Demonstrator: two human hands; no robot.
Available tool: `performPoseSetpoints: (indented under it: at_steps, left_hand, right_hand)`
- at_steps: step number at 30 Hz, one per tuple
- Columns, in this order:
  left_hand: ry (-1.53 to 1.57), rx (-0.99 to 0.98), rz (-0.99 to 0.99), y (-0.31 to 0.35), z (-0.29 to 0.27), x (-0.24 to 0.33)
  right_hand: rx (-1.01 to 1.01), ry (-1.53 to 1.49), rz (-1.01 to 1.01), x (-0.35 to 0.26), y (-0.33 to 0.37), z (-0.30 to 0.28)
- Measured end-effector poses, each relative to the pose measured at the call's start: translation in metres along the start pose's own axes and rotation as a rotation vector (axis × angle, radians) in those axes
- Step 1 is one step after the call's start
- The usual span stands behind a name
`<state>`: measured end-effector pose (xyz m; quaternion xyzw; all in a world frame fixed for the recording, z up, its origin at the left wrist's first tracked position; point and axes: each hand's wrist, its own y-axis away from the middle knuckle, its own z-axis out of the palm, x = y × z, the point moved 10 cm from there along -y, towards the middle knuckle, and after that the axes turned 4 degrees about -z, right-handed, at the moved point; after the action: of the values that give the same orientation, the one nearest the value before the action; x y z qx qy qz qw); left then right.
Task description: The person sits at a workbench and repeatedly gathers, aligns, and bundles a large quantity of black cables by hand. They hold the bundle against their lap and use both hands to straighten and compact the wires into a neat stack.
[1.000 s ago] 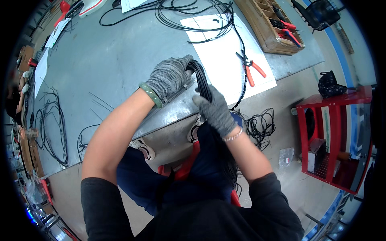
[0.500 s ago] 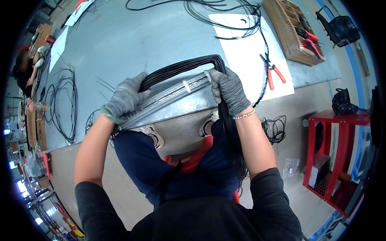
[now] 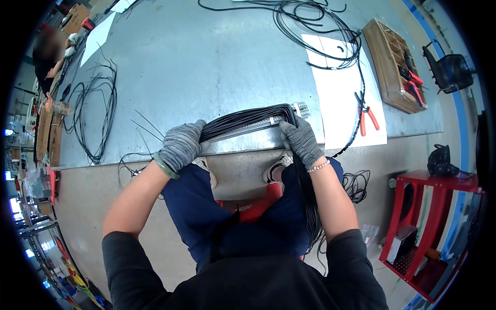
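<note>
Spreading across the upper half as a broad grey metal table (image 3: 217,62), catching pale light. Running beneath as a beige-grey floor (image 3: 137,232), bearing a blue stripe (image 3: 458,106) toward the right. Standing near that stripe as an open red metal shelf unit (image 3: 439,180). Showing a red seat (image 3: 258,205) below the table's near edge, a metal rack (image 3: 41,226) at lower left. Glowing along the left rim in bright patches (image 3: 15,205).

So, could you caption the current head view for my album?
Gloved left hand and right hand hold a black cable bundle at the edge of a grey table.

Black cable bundle (image 3: 245,119), flat-fanned, sharply bent
</note>
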<state>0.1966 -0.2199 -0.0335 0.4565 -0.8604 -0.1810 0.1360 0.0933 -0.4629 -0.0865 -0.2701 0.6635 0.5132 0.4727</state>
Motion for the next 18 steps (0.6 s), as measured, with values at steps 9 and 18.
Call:
performPoseSetpoints:
  at_steps: [9,18]
  left_hand:
    - [-0.076,0.255,-0.043,-0.080,-0.046,-0.025]
    - [-0.079,0.344,0.113,0.086,-0.068,-0.037]
  right_hand:
    - [0.121,0.065,-0.038,-0.038,-0.081,0.001]
    - [-0.194,-0.105,-0.055,-0.064,0.041,0.066]
